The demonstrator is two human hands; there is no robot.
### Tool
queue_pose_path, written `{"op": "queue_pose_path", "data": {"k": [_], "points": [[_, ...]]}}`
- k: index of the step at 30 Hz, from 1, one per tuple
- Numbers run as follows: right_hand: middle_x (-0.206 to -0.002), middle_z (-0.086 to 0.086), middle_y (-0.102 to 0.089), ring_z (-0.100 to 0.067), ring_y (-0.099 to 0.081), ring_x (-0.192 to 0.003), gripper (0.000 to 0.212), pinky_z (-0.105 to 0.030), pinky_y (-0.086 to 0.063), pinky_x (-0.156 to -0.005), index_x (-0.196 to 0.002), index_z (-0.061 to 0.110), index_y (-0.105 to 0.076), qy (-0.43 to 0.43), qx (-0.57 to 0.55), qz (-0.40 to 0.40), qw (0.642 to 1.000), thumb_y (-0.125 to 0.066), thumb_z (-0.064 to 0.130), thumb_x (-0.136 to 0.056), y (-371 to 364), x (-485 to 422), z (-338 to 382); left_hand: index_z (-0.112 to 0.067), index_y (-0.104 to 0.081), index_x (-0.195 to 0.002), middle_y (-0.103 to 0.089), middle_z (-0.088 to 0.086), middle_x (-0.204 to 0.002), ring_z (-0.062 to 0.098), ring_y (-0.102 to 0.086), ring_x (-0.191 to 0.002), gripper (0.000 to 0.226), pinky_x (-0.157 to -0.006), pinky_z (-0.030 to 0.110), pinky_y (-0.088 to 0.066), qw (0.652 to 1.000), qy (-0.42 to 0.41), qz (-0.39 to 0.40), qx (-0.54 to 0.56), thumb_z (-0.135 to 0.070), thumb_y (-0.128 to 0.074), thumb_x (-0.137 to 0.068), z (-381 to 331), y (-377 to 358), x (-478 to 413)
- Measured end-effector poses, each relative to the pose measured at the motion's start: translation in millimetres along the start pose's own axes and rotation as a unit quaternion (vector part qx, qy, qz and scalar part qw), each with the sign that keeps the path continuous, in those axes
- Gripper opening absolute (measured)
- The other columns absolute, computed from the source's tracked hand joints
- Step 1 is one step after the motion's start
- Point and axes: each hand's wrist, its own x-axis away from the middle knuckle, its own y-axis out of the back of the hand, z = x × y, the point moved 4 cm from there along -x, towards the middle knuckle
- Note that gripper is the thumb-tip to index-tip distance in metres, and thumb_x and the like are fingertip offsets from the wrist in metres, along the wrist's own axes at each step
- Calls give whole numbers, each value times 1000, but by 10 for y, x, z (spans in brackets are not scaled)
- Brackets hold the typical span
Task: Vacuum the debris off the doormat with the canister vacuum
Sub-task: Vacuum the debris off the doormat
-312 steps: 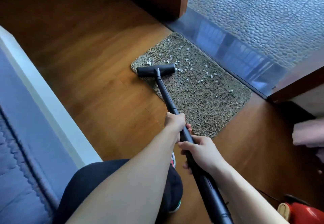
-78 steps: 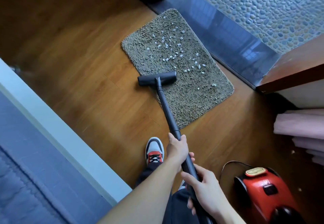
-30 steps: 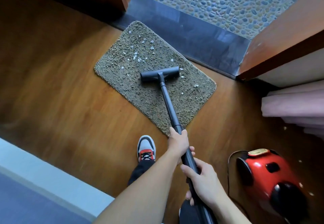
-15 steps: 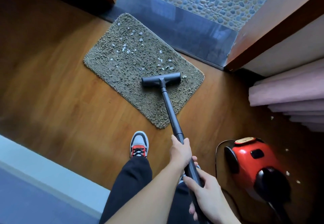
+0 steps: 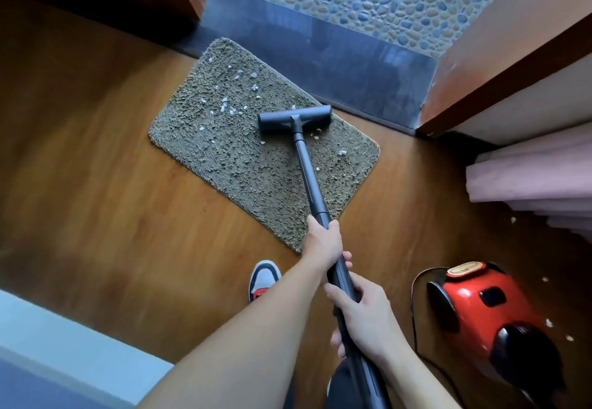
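Note:
A shaggy grey-green doormat (image 5: 243,165) lies on the wooden floor by a doorway. White debris bits (image 5: 226,104) are scattered over its far left part, with a few near the right end. The black floor nozzle (image 5: 294,119) sits on the mat near its far edge. The dark wand (image 5: 309,171) runs from it back to me. My left hand (image 5: 322,243) grips the wand further down, and my right hand (image 5: 368,315) grips it closer to my body. The red canister vacuum (image 5: 480,309) stands on the floor at the lower right.
A dark stone threshold (image 5: 336,59) and pebbled ground lie beyond the mat. A wooden door (image 5: 512,40) stands at the right, pink curtain folds (image 5: 528,178) below it. My shoe (image 5: 264,279) is near the mat's corner. A pale ledge (image 5: 64,341) runs along the lower left. Crumbs lie by the canister.
The nozzle has been pushed forward across the mat to its far edge, past debris on the right part. Fewer bits remain than ten seconds ago. The view has shifted.

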Motion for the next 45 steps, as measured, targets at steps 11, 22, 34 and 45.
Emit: {"op": "queue_pose_path", "data": {"k": [11,22,34,45], "points": [[-44,-2,-57,-31,-60,-44,11,-32,-51,-44,-93,18,-62,-10,-14,-23,1000,-60,28,-99,-118,-159,308,-13,-37,-119,-50,9,-85,18,-58,-52,21,-50,35,-58,1000,-8,16,-18,-28,-41,-104,-343,170,-145],[-50,-14,-64,-26,-58,-38,9,-29,-50,-45,-103,21,-60,-17,-3,-7,1000,-57,29,-103,202,342,-393,-13,-37,-120,-50,9,-87,15,-57,-46,22,-49,33,-56,999,4,45,-3,-25,-42,-103,385,-336,285],[-51,-17,-67,-26,-59,-38,10,-25,-49,-44,-110,30,-63,-27,21,0,999,-56,32,-102,532,948,-1349,-16,-38,-118,-48,12,-89,15,-55,-44,21,-45,28,-51,998,30,52,33,-29,-41,-102,1329,-879,852],[-57,-10,-72,-13,-65,-43,24,-29,-56,-61,-124,44,-59,-61,24,-37,997,-57,38,-101,632,1177,-1752,-22,-30,-138,-53,11,-83,14,-56,-46,41,-47,28,-51,996,40,80,26,-35,-42,-102,1708,-1122,1025]]}}
